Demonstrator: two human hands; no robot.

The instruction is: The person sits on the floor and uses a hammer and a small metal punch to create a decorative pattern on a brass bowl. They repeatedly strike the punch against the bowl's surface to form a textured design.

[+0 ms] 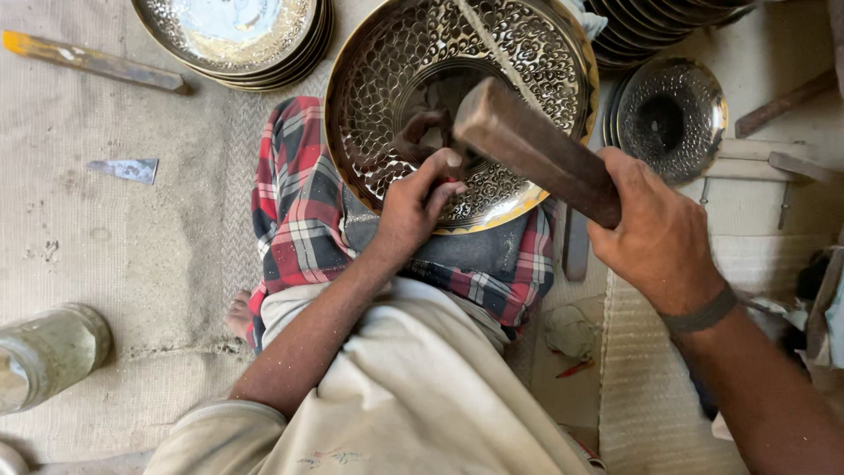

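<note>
On the person's lap, over the plaid cloth (299, 220), lay the large embossed metal plate (387, 88). The left hand (418, 207) pinched a small tool against its near rim, fingers closed. The right hand (655, 237) was clamped around a wooden mallet (527, 145) raised above the plate.

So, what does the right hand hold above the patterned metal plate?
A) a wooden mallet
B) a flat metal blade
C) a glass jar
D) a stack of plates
A: the right hand grips a dark wooden mallet raised over the patterned metal plate.
</note>
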